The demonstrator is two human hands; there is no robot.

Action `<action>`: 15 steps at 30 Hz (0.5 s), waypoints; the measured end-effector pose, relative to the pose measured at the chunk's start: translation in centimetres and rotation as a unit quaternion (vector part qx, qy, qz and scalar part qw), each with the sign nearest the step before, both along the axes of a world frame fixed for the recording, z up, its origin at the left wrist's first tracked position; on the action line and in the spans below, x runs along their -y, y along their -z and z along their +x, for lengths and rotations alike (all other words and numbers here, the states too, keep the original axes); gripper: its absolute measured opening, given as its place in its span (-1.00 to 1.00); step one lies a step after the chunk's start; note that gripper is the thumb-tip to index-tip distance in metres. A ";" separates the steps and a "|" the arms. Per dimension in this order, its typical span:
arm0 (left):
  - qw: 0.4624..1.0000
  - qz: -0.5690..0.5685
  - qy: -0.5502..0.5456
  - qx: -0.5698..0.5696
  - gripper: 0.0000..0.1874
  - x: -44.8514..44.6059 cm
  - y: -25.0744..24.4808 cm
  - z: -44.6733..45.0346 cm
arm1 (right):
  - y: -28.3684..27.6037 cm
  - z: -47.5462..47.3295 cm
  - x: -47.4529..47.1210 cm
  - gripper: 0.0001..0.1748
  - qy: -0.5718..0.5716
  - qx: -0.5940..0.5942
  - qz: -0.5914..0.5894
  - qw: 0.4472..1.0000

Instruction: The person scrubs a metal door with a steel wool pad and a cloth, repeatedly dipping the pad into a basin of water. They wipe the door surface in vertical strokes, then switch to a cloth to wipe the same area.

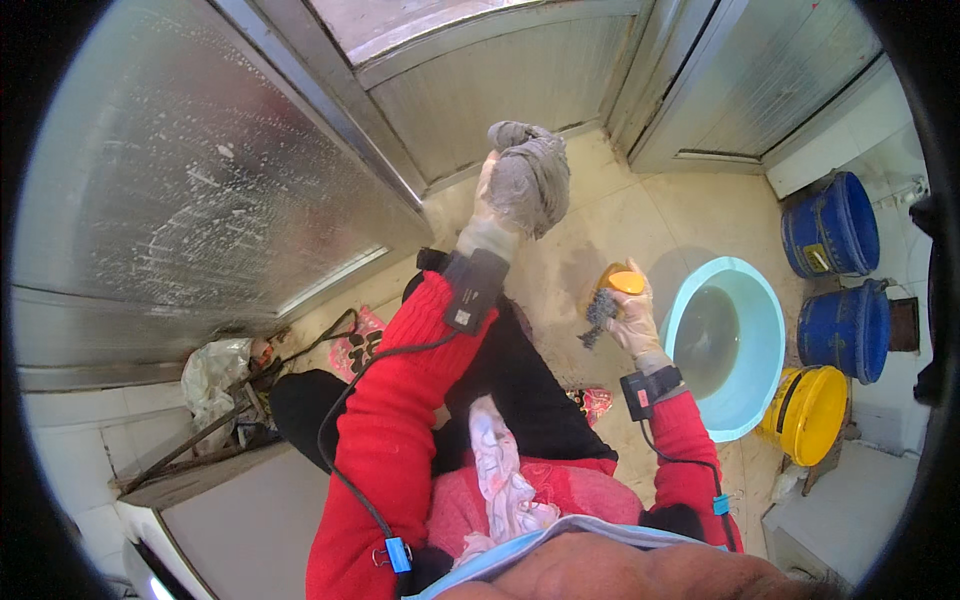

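My left hand (491,196), in a translucent glove, holds a bunched wet grey cloth (531,178) in front of the metal door panel; the cloth hides most of the fingers. Lower and to the right, my right hand (634,319), gloved too, grips a yellow-capped bottle (625,283) together with a grey metal scouring pad (598,315). Just right of that hand stands a light blue plastic basin (766,337) with cloudy water (706,341) in it. White foam streaks (202,202) cover the metal door (300,165) at the left.
Two blue buckets (829,225) and a yellow bucket (808,416) line the right wall. A plastic bag (216,375) and odds and ends lie at lower left by a white cabinet (247,517). Cables run along both sleeves. A damp patch marks the tiled floor (622,202).
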State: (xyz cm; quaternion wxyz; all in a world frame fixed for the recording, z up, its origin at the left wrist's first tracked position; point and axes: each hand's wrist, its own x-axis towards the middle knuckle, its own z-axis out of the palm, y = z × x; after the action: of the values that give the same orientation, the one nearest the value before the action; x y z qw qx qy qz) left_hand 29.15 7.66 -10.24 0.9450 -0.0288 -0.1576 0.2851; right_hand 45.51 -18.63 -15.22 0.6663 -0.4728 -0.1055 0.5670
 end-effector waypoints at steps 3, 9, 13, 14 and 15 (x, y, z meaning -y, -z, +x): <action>0.986 -0.083 0.105 0.100 -0.64 1.5 -1.4 0.6 | 0.0 0.8 0.2 -0.39 -0.004 0.021 0.002 1.000; 0.933 -0.309 0.180 0.029 -0.73 1.1 -5.3 1.7 | 1.5 1.2 -0.5 -0.52 -0.073 0.759 -0.008 0.647; 0.899 -0.406 0.161 0.037 -0.76 1.0 -6.5 1.5 | 1.3 1.1 -0.3 -0.55 -0.049 0.736 -0.021 0.675; 0.896 -0.415 0.149 0.051 -0.75 0.9 -6.6 1.4 | 1.3 1.3 -0.1 -0.54 -0.043 0.728 -0.025 0.683; 0.728 -0.604 0.224 0.235 -0.75 0.9 -6.5 1.5 | 1.4 1.5 0.1 -0.53 -0.055 0.710 -0.060 0.699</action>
State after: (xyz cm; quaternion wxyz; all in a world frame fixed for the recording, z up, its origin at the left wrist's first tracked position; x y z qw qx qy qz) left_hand 30.66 6.72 -3.72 0.6972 -0.6942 -0.1576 0.0847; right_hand 46.98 -18.75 -16.60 0.3319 -0.7672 -0.5390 0.1034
